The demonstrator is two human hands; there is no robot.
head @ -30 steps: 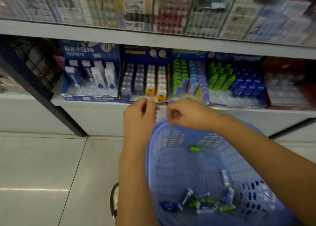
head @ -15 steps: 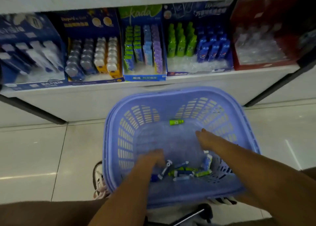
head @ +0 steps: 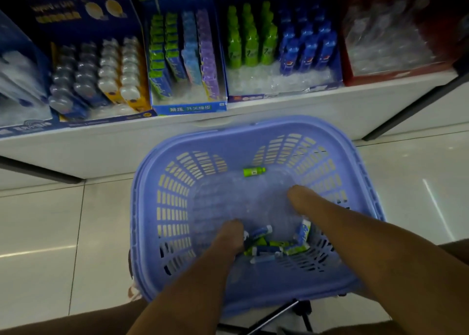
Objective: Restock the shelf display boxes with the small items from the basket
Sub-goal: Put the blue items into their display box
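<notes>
The single camera rides on my head, facing forward and steeply down. It is a wide-angle look, so the shelf (head: pixel 76 152) front bows across the frame. It hangs close over the basket (head: pixel 253 131), which fills the middle. My left hand (head: pixel 229 235) and right hand (head: pixel 300 199) reach in from the bottom edge — the display boxes (head: pixel 189 109) line the top, their upper parts cut off.

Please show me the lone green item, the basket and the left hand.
lone green item (head: pixel 254 171): head view, middle of its body.
basket (head: pixel 253 128): head view, far rim.
left hand (head: pixel 229 235): head view, back of the hand.
</notes>
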